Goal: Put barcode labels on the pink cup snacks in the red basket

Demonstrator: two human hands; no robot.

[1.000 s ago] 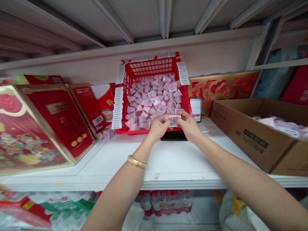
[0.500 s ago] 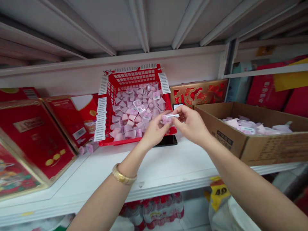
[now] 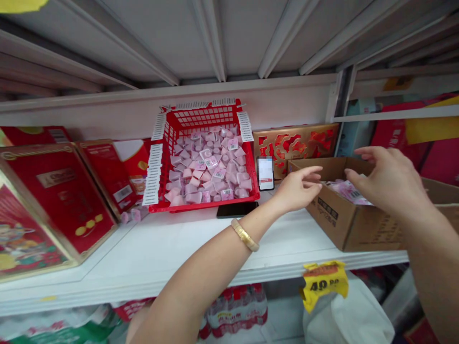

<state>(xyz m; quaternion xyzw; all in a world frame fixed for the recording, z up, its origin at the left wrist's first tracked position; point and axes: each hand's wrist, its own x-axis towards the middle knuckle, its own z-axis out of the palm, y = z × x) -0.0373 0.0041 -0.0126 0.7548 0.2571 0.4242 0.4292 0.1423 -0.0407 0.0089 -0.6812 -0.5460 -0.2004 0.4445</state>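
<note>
- Right hand [image 3: 390, 179] is hovering over the left part of an open-topped brown cardboard box [image 3: 328, 222], thumb and fingers spreading wide apart, with nothing showing between them.
- Left hand [image 3: 301, 188], its wrist wearing a broad gold-coloured bracelet [image 3: 245, 235], is hanging just beside the box's left wall, fingers loosely parting and pointing toward it; nothing is showing in its grasp.
- Small pale-pink plastic cups with barcode labels [image 3: 349, 192] are lying inside the box, below and to the left of the right hand, which is sitting nearer to them than the left one.
- Their clearest label is slanting from the box's back left toward its front right. Because the right hand is hiding part of the heap, I cannot tell how any single cup's long axis is running, or whether the fingertips are touching one.
- More such cups are filling a red plastic lattice basket [image 3: 204, 207] to the left of the box, with white barcode strips [image 3: 153, 172] lining its rim.
- One lit phone [image 3: 266, 177] is standing between that basket and the box; a flat black phone [image 3: 237, 210] is lying farther left of the box.
</note>
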